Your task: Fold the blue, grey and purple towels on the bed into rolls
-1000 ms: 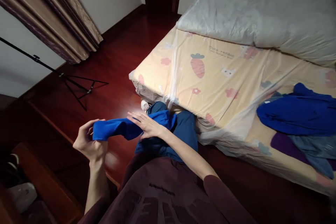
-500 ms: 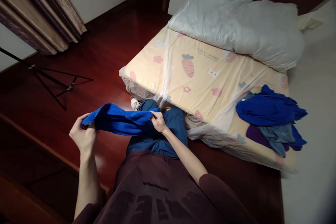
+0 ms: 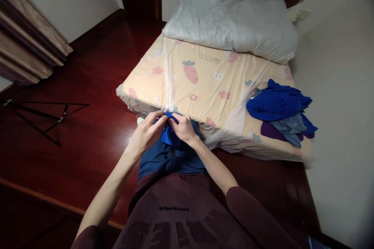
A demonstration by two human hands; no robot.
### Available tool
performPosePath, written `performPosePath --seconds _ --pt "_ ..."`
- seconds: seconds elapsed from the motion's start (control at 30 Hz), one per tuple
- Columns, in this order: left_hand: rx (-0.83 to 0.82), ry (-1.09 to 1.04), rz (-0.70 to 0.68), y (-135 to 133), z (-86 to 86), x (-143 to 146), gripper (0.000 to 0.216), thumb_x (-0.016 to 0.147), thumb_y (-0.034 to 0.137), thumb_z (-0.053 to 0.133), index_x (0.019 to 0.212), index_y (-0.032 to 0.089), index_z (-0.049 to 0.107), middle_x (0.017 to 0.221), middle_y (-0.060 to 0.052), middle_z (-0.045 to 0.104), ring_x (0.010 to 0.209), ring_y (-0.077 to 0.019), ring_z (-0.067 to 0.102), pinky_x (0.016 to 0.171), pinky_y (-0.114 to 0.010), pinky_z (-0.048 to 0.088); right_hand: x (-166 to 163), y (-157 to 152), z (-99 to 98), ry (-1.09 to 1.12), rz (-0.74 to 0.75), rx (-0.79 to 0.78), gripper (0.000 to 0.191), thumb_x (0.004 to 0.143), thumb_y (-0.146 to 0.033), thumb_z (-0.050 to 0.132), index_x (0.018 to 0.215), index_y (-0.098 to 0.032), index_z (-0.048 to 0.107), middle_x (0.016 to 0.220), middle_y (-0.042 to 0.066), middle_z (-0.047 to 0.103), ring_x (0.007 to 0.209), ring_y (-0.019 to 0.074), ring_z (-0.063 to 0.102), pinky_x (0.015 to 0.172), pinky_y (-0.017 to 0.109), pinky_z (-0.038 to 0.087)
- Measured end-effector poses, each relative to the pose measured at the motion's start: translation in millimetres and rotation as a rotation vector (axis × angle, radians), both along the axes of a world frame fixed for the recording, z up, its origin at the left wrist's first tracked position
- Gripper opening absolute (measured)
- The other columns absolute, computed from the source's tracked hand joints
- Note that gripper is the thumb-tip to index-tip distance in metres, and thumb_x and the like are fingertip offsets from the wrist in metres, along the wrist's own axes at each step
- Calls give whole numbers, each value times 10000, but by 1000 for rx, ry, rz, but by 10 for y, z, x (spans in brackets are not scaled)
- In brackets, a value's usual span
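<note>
The blue cloth (image 3: 168, 137) is bunched up small between the person's two hands. It sits right in front of the person's legs, just by the near edge of the bed (image 3: 204, 99). The left hand (image 3: 146, 132) grips the cloth from the left side, with its fingers curled over the top. The right hand (image 3: 184, 128) grips it from the right side, and its fingers pinch the top edge. The two hands are very close and their fingertips almost meet. Both arms reach forward and bend in toward the middle. Only a little of the cloth peeks out below the hands. A pile of clothes (image 3: 276, 105) lies on the bed, well apart to the right.
</note>
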State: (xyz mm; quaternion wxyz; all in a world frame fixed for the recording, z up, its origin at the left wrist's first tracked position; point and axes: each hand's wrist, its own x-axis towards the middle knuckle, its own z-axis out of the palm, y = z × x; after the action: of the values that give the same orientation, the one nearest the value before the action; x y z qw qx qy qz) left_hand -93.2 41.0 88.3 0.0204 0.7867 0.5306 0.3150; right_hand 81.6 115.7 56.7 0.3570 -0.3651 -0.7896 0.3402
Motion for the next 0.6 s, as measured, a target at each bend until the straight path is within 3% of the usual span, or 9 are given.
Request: performPosePath --seconds 0.1,0.2,0.3,0.47,0.6 --pt "48 -34 -12 74 110 18 258 952 117 547 1141 235 678 1125 -75 699 1024 -175 696 951 -301 573 196 -6 106 -19 -115 24 367 1014 -380 517 695 -217 594 604 -20 525 571 136 507 640 256 420" --pt "-13 -13 -35 125 230 100 366 908 201 649 1272 241 636 1167 -86 676 1026 -203 693 924 -314 587 285 4 152 -34 -149 19 355 1021 -367 514 728 -212 641 630 -11 576 589 139 545 640 252 433" --pt "-26 43 -52 182 223 221 464 901 219 660 1357 221 576 1229 -115 657 1090 -240 678 937 -343 582 279 14 147 -45 -127 24 331 1024 -374 520 790 -214 689 641 -4 624 597 148 578 621 252 432" --pt "41 69 4 292 131 227 279 910 117 540 1140 209 669 975 -55 694 853 -172 692 796 -249 547 271 8 104 -90 -161 42 323 1036 -376 514 846 -220 724 656 11 663 608 167 610 648 270 445" --pt "119 87 40 345 289 82 216 866 107 522 930 218 696 830 -25 661 698 -150 636 667 -234 487 312 2 51 -100 -84 63 269 1018 -347 570 847 -216 732 670 1 679 608 151 611 644 254 430"
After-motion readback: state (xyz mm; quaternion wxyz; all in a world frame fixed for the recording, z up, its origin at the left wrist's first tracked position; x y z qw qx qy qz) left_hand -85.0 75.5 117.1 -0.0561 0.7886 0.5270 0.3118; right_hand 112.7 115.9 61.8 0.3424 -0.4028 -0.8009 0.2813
